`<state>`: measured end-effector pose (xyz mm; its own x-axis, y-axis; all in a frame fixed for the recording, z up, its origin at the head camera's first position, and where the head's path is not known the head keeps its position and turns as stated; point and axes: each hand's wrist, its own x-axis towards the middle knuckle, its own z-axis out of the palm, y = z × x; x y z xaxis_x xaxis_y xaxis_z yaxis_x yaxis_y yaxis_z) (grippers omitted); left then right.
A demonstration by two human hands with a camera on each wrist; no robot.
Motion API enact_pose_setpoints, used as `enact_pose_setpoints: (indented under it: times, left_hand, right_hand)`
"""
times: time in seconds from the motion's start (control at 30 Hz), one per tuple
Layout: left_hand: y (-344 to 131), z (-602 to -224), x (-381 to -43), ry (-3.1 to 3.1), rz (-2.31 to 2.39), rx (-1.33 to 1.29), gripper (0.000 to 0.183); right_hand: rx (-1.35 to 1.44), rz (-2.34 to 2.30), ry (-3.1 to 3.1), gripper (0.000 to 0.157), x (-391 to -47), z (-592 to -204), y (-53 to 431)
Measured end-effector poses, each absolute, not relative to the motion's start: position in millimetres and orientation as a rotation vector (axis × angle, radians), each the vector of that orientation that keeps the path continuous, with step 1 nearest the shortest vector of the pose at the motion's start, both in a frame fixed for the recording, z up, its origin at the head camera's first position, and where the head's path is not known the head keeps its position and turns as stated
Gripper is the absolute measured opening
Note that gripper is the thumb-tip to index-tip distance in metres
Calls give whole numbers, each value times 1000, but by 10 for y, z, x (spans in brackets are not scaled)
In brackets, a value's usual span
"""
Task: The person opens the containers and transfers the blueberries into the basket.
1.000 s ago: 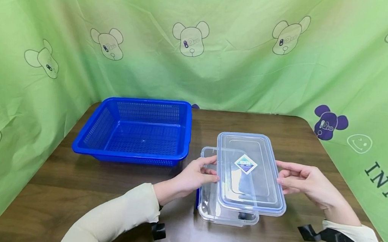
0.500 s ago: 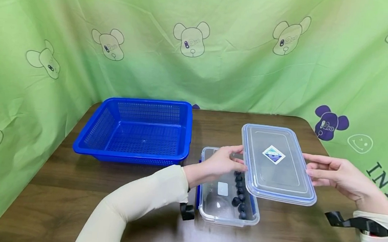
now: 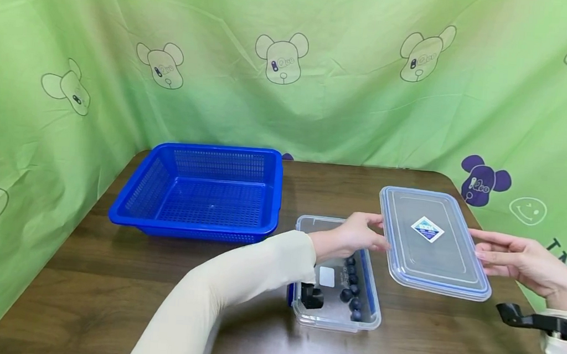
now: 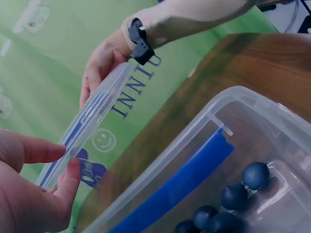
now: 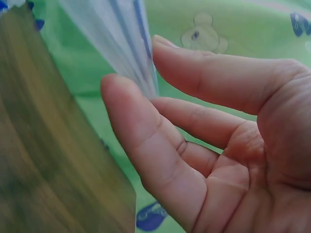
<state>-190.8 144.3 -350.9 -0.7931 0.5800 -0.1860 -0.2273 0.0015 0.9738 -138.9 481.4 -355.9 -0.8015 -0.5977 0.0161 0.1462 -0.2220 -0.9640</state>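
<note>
A clear lid (image 3: 432, 255) with a blue seal and a diamond sticker is held level above the table, right of the container. My left hand (image 3: 359, 236) pinches its left edge between thumb and fingers, as the left wrist view also shows. On the opposite edge my right hand (image 3: 521, 262) pinches it the same way; the lid's rim (image 5: 138, 58) sits between thumb and fingers in the right wrist view. Below my left forearm stands the clear plastic container (image 3: 332, 321), uncovered, with several dark blue round berries (image 3: 353, 289) inside, blueberry-like, along its right side.
A blue slotted basket (image 3: 209, 232) stands at the back left of the brown wooden table (image 3: 104, 291). A green cloth (image 3: 339, 109) with bear-head prints hangs behind and beside the table. Black straps with small mounts sit on both wrists.
Both hands have carried the lid rightward off the container, first rising and then settling slightly lower. The berries inside have come into sight.
</note>
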Motion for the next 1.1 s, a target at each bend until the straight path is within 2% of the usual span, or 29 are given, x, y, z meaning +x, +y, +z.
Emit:
enact_pose_setpoints:
  times: [0.17, 0.3, 0.37, 0.47, 0.57, 0.63, 0.8, 0.9, 1.1]
  left_hand:
    - [1578, -3544, -1897, 1541, 1849, 244, 50]
    - [1668, -3555, -1864, 1475, 1887, 147, 51]
    - [1717, -3563, -1839, 1452, 1923, 84, 43]
    - [1801, -3569, -1789, 1432, 1971, -2, 19]
    - [1874, -3571, -1738, 1389, 2023, -88, 19]
    - [1910, -3574, -1711, 1349, 2051, -140, 12]
    - [1938, -3614, -1695, 1195, 2093, -225, 27]
    - [1946, -3642, -1696, 1161, 2082, -225, 24]
    - [2010, -3668, -1667, 1134, 2053, -228, 35]
  right_hand:
    - [-468, -2031, 1597, 60, -1363, -3635, 4935]
    - [-474, -2014, 1546, 61, -1369, -3740, 5039]
    - [-464, -2008, 1525, 61, -1378, -3789, 5078]
    - [-421, -1991, 1547, 60, -1380, -3847, 5132]
    - [-373, -1972, 1565, 59, -1371, -3892, 5175]
    - [-364, -1962, 1558, 59, -1364, -3919, 5202]
    - [-349, -1934, 1520, 58, -1342, -3978, 5246]
    - [-317, -1907, 1526, 57, -1320, -4001, 5268]
    - [-214, -1858, 1607, 53, -1276, -4061, 5294]
